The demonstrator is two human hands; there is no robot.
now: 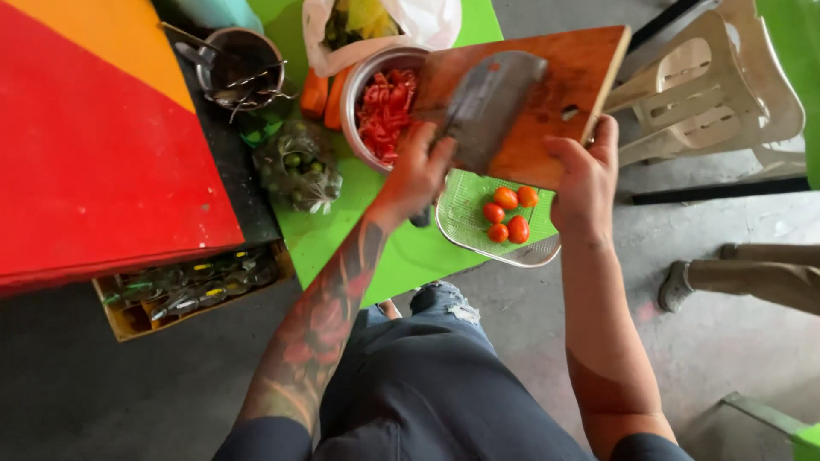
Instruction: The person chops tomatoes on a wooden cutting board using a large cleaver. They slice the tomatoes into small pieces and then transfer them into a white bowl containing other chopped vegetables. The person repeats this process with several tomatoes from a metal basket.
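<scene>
From the head camera, we see our left hand [418, 175] closed around the handle of a broad cleaver [491, 107], its blade lying flat against the wooden cutting board [564, 77]. Our right hand [585, 175] grips the board's near edge, fingers [608, 137] curled over it, holding it tilted with its long axis running toward the steel bowl [354, 94] of chopped red tomato [386, 111], which sits left of the board. Whole tomatoes [506, 213] lie in a mesh tray [538, 250] on the green desk [410, 256], just below both hands

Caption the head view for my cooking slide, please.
Left hand sweeps a cleaver across a tilted cutting board, right hand holding it.
</scene>
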